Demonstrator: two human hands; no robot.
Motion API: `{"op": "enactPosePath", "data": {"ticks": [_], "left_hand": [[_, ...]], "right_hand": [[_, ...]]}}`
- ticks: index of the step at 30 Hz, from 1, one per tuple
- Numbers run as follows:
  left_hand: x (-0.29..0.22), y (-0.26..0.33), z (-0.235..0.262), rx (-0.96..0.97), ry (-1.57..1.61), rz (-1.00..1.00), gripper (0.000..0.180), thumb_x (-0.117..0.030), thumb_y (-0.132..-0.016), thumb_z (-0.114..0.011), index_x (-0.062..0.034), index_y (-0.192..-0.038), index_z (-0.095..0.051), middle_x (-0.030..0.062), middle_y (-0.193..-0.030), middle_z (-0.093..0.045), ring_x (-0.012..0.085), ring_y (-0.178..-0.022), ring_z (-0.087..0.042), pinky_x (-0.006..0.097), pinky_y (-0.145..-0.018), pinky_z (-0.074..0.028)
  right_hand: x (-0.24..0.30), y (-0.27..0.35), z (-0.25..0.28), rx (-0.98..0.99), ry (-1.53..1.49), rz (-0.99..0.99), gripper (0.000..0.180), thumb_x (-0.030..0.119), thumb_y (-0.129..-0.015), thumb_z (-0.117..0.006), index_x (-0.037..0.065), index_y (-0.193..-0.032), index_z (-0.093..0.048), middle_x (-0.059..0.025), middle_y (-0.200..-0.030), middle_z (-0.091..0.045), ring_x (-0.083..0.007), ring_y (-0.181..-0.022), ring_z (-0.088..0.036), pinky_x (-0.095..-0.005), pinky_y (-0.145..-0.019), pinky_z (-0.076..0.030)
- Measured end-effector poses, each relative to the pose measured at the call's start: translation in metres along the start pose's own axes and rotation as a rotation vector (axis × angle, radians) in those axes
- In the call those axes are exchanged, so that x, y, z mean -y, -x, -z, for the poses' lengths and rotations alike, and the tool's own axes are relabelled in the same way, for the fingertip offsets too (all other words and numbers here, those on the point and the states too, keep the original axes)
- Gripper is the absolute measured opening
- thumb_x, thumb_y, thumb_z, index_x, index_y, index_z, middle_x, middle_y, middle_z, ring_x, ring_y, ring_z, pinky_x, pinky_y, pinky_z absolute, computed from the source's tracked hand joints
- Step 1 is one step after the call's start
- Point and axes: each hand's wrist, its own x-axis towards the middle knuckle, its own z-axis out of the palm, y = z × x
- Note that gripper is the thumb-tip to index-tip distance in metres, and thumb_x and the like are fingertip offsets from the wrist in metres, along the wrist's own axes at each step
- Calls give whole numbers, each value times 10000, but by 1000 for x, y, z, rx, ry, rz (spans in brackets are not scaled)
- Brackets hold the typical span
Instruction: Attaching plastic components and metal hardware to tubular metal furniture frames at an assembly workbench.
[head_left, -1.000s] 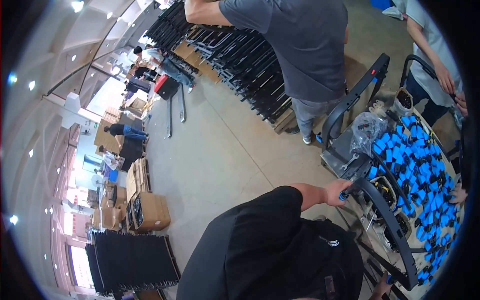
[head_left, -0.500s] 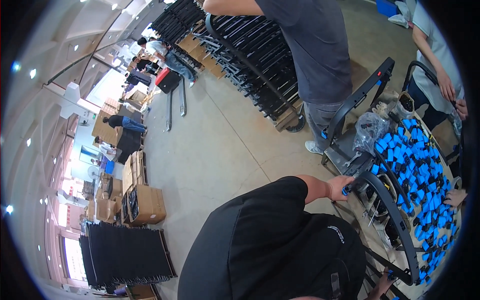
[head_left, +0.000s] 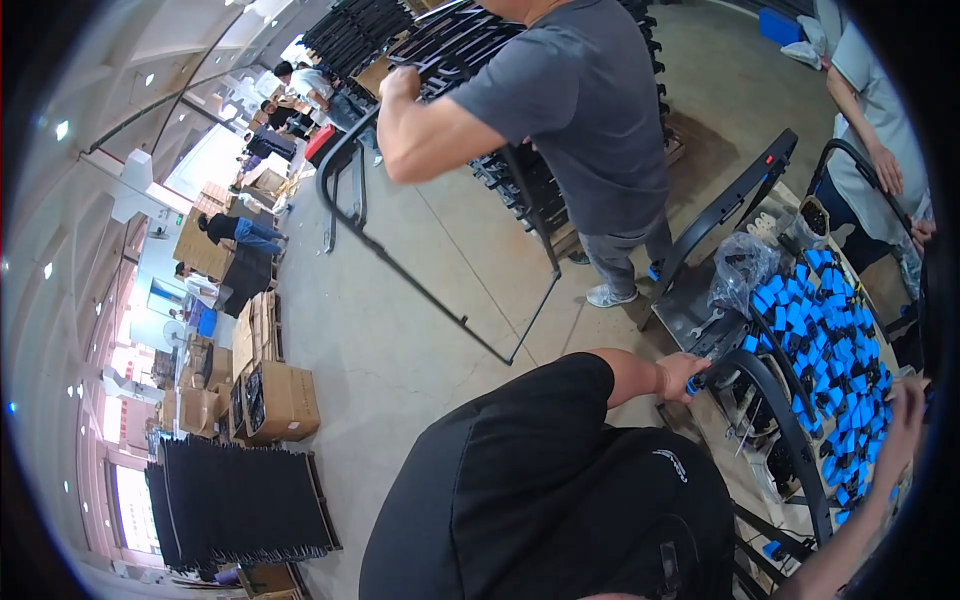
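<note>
My left arm reaches right to a table, where my left hand (head_left: 680, 376) is closed round the near end of a black curved tube frame (head_left: 800, 447), at a small blue piece. The frame arches over the table edge and runs down at the lower right. My right arm comes up from the lower right corner. My right hand (head_left: 906, 405) is smeared by motion over the right side of a pile of blue and black plastic parts (head_left: 820, 335). What its fingers do is not clear.
A wrench (head_left: 708, 322) and clear plastic bag (head_left: 742, 268) lie beside the pile. Another black frame part (head_left: 722, 205) stands behind. Ahead, a co-worker (head_left: 610, 130) carries a large black tube frame (head_left: 395, 262). Another person (head_left: 880, 130) stands across the table. Cartons (head_left: 285, 400) are at left.
My right hand has left the frame's lower end and swung up to the pile. My left hand stays on the frame. The co-worker ahead has turned, swinging the carried frame out over the floor.
</note>
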Motion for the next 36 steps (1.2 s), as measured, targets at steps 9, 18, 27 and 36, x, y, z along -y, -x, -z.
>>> {"op": "enactPosePath", "data": {"ticks": [9, 18, 27, 36], "left_hand": [[14, -28, 81, -70, -46, 319, 268, -75, -781, -695, -62, -1048, -694, 142, -941, -707, 317, -878, -703, 421, -790, -559], [10, -209, 75, -299, -34, 280, 242, -148, -949, -603, -34, -1142, -695, 179, -1047, -738, 279, -960, -723, 368, -849, -557], [18, -283, 64, 36, -488, 630, 698, -386, -834, -707, -58, -1425, -534, 205, -1570, -387, 360, -1382, -493, 429, -1111, -459], [39, -300, 75, 165, -405, 512, 671, -380, -748, -747, 48, -1252, -636, 249, -1385, -579, 387, -1266, -583, 433, -1037, -506]], "right_hand": [[-23, -8, -115, 408, -38, -131, 273, 210, -896, -733, 21, -1065, -632, -76, -765, -583, -164, -699, -535, -340, -643, -455], [0, -9, -91, 860, -93, -496, 349, 248, -912, -730, 43, -1178, -636, -73, -804, -635, -184, -732, -595, -364, -659, -482], [-22, -5, -92, 949, -57, -460, 433, 336, -901, -703, 55, -1225, -642, -194, -1062, -704, -337, -1016, -672, -426, -881, -523], [-32, -2, -95, 915, -48, -373, 446, 316, -920, -710, 41, -1259, -619, -146, -957, -674, -310, -894, -667, -417, -789, -523]]}}
